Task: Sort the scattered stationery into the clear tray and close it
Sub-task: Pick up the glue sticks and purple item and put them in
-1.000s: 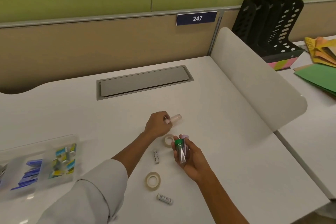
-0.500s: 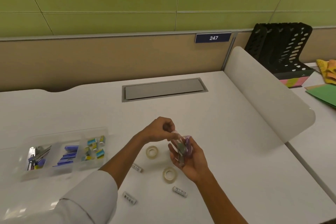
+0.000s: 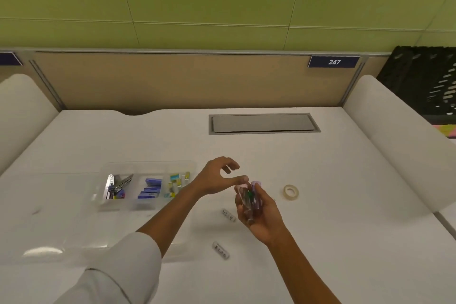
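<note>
My right hand (image 3: pixel 262 215) is shut on a bunch of small clear tubes (image 3: pixel 248 200) with pink, purple and green caps, held upright above the white desk. My left hand (image 3: pixel 217 179) hovers just left of the tubes, fingers apart, thumb near their caps, holding nothing. The clear tray (image 3: pixel 148 165) lies open to the left, with staplers (image 3: pixel 116 186), blue boxes (image 3: pixel 150 189) and small coloured packs (image 3: pixel 177 181) in three compartments. A tape roll (image 3: pixel 291 192) lies to the right of my hands. Two small white staple boxes (image 3: pixel 228 215) (image 3: pixel 220 250) lie on the desk below my hands.
The tray's clear lid (image 3: pixel 74 234) lies flat in front of it at the left. A grey cable hatch (image 3: pixel 264 123) is set in the desk behind. White side dividers (image 3: pixel 399 136) bound the desk. A black file rack (image 3: pixel 424 81) stands at the far right.
My left hand brought a clear tube to my right hand, let it go and opened. The view has swung left, so the tray now sits nearer the middle.
</note>
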